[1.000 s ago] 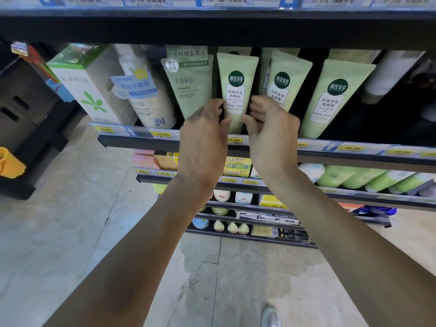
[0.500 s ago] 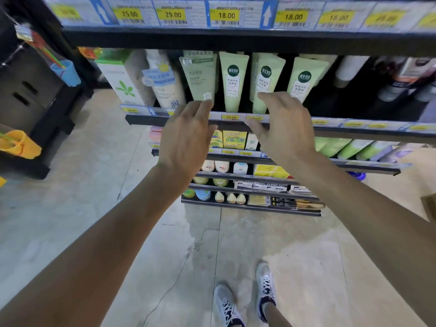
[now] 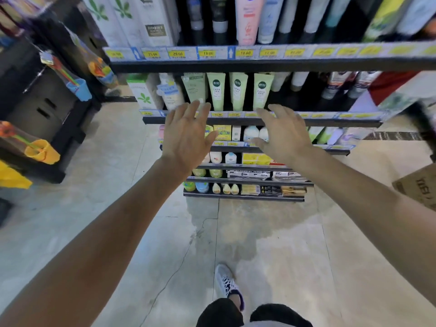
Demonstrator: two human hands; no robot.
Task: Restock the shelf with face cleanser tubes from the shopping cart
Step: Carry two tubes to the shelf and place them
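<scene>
Green cleanser tubes (image 3: 237, 90): three upright; two hands empty.

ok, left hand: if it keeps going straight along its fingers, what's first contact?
Likely the pale green tube standing just above the left hand's fingertips, left of the three matching cleanser tubes. Depth is unclear.

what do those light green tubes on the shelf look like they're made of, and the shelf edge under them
The green tubes look like soft plastic with a matte finish: flat crimped tops, no glare. The shelf edge looks like dark painted metal, thin and straight; its price strip seems clear glossy plastic over paper tags. Blur leaves this uncertain.
</scene>
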